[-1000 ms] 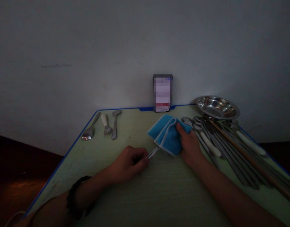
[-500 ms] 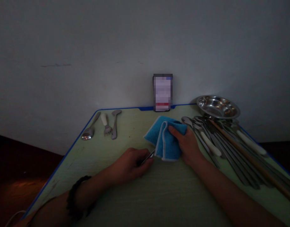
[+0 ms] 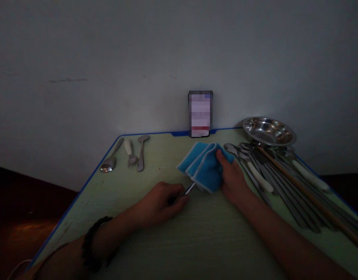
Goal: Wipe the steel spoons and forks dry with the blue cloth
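My left hand (image 3: 164, 200) is closed around the handle of a metal utensil (image 3: 190, 189); its other end disappears under the blue cloth, so its kind cannot be made out. In my right hand (image 3: 233, 175) is a blue cloth (image 3: 206, 167) with pale edging, folded over the utensil's hidden end. Both hands are above the middle of the pale green table (image 3: 167, 241). Just right of my right hand lies a spread of metal cutlery (image 3: 279, 186), some pieces with white handles, along with a long wooden stick (image 3: 307, 190).
A shiny steel bowl (image 3: 269, 131) stands at the back right, by the wall. A phone (image 3: 200, 114) leans upright against the wall. At the back left lie a spoon (image 3: 110, 161), a white-handled fork (image 3: 130, 153) and another metal utensil (image 3: 141, 153). A blue rim edges the table.
My right hand and the cloth have shifted slightly to the right along the utensil, and the cloth's folds have changed. A little more of the utensil shows. My left hand stays in place.
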The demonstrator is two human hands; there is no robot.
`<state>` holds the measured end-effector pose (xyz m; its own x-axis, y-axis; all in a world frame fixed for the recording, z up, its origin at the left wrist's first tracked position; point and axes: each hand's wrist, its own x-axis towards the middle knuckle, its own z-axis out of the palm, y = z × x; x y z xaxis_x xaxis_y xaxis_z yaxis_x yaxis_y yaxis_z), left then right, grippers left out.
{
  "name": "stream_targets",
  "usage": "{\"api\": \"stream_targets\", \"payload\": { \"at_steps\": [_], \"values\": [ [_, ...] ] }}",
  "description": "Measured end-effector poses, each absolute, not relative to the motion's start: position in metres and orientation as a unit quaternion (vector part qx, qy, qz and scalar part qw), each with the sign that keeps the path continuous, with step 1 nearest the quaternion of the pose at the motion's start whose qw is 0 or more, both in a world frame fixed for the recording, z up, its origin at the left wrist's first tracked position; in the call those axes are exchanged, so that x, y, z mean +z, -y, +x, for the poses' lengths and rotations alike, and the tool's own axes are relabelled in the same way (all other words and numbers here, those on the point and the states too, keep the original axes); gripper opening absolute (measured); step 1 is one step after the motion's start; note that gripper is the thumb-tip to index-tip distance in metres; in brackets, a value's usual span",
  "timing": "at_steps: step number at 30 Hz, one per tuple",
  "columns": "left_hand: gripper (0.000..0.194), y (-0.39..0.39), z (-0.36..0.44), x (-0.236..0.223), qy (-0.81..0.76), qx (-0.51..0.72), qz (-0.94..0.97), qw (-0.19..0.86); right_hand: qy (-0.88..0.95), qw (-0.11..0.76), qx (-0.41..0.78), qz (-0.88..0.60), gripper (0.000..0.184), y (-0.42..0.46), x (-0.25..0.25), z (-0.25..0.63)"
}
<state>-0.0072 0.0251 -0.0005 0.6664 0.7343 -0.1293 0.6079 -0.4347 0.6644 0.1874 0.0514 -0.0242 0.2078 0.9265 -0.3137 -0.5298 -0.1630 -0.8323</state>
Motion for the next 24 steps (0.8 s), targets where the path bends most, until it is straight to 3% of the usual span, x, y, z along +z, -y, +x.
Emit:
{"api": "stream_targets", "payload": {
  "at_steps": [11, 24],
  "values": [
    [0.028, -0.0244, -0.0067, -0.0007, -0.396, 0.092, 0.837, 0.366, 0.2, 0.622, 0.581, -0.485, 0.034, -0.0525, -0.0261, 0.1876],
    [0.026, -0.0251, -0.0081, -0.003, -0.379, 0.1, 0.855, 0.34, 0.308, 0.576, 0.568, -0.5, 0.033, -0.05, -0.0275, 0.1925]
  ]
}}
